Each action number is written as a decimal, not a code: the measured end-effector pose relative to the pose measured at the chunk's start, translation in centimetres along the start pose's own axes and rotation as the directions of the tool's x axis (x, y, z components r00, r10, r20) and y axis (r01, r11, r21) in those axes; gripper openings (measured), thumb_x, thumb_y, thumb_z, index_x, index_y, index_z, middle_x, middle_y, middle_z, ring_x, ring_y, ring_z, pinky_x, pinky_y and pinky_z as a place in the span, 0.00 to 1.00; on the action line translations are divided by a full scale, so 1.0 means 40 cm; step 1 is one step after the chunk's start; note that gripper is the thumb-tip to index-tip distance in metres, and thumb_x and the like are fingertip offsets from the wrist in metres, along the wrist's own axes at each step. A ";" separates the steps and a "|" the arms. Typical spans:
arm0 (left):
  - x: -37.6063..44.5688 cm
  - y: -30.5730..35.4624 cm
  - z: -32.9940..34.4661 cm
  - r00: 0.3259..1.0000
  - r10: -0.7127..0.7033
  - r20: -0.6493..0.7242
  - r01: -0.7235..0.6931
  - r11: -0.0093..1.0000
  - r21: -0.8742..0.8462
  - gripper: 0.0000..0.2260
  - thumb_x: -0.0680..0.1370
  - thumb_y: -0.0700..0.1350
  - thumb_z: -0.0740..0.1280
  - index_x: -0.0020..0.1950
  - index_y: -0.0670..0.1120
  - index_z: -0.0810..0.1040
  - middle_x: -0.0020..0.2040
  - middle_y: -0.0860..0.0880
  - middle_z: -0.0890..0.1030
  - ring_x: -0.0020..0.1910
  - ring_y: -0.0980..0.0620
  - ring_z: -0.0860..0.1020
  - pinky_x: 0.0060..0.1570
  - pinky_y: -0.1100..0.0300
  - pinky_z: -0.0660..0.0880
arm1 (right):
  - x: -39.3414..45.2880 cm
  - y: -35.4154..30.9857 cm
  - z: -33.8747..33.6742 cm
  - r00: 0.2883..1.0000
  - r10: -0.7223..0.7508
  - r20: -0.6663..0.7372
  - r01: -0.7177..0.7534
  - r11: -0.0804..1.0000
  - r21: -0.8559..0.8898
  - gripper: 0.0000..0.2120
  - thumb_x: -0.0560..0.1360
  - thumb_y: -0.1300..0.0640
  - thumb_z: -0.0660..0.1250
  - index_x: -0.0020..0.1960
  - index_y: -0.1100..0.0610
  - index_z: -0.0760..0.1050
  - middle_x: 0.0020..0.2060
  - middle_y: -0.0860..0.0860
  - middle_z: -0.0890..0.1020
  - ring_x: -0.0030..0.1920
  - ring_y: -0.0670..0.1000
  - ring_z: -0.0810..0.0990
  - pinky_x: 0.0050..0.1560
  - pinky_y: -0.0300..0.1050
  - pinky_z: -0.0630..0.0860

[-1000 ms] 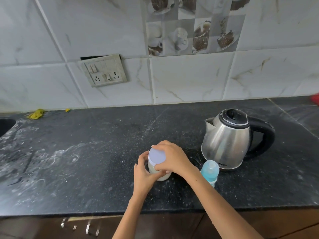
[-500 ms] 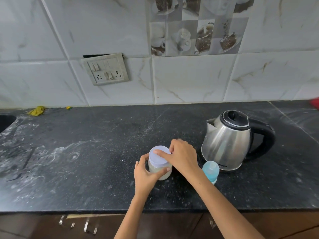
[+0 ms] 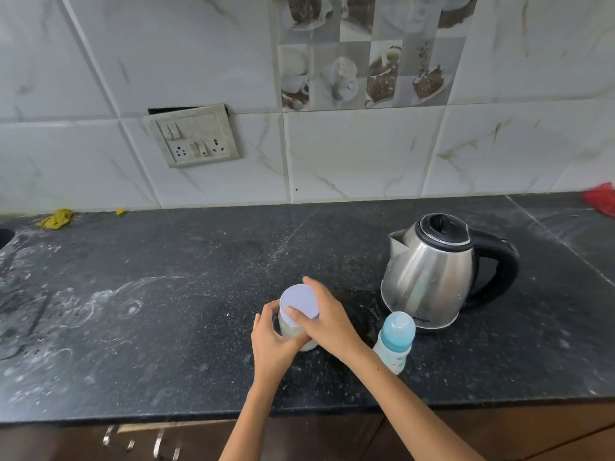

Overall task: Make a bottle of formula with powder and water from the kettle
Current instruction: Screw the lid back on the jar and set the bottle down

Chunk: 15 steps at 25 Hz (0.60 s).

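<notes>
A small clear jar of pale powder (image 3: 290, 330) with a flat white lid (image 3: 299, 301) stands on the black counter (image 3: 166, 311). My left hand (image 3: 271, 341) wraps the jar's body from the left. My right hand (image 3: 327, 319) grips the lid from the right, thumb on top. A baby bottle (image 3: 394, 341) with a translucent blue cap stands just right of my right wrist. The steel kettle (image 3: 429, 274) with black lid and handle stands behind the bottle, spout to the left.
The counter shows white powder smears at the left. A yellow scrap (image 3: 56, 218) lies at the back left, a red object (image 3: 602, 201) at the back right. A switch and socket plate (image 3: 194, 136) is on the tiled wall. Drawer handles (image 3: 159, 444) show below the front edge.
My right hand has shifted around the lid, fingers turning toward the far side while the left hand keeps hold of the jar. Jar, bottle and kettle stay in place.
</notes>
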<state>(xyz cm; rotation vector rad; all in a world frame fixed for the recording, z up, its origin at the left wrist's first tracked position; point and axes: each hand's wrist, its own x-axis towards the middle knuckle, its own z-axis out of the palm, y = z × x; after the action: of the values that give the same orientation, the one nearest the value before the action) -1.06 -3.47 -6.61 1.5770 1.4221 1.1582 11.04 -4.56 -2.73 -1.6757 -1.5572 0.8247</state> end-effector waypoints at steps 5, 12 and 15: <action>0.006 -0.007 -0.001 0.999 -0.021 0.027 0.021 1.000 -0.005 0.30 0.58 0.61 0.77 0.56 0.57 0.73 0.52 0.59 0.79 0.53 0.55 0.77 0.49 0.54 0.76 | 0.002 0.029 -0.031 0.978 -0.045 -0.205 0.016 0.990 -0.141 0.25 0.69 0.39 0.71 0.61 0.49 0.72 0.59 0.47 0.74 0.59 0.48 0.76 0.57 0.47 0.76; 0.008 -0.018 0.015 1.000 -0.017 -0.021 0.016 0.999 -0.040 0.25 0.59 0.56 0.70 0.55 0.57 0.74 0.49 0.55 0.81 0.46 0.53 0.79 0.43 0.55 0.77 | 0.046 0.031 -0.016 0.951 -0.214 0.225 0.293 0.858 -0.422 0.33 0.76 0.41 0.64 0.76 0.50 0.57 0.73 0.51 0.58 0.71 0.55 0.63 0.65 0.53 0.71; 0.005 -0.021 0.023 0.999 -0.037 -0.029 0.034 0.996 -0.076 0.22 0.62 0.51 0.71 0.56 0.55 0.74 0.47 0.53 0.82 0.43 0.53 0.80 0.40 0.60 0.74 | 0.032 0.010 0.048 0.995 -0.102 0.010 0.097 0.900 -0.424 0.32 0.77 0.44 0.63 0.76 0.55 0.57 0.73 0.56 0.60 0.70 0.58 0.62 0.67 0.52 0.69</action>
<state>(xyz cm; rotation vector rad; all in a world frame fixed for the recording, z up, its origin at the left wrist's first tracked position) -0.51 -3.09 -7.67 1.4820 1.4036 1.2056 9.77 -3.19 -4.11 -1.8733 -1.8971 0.4366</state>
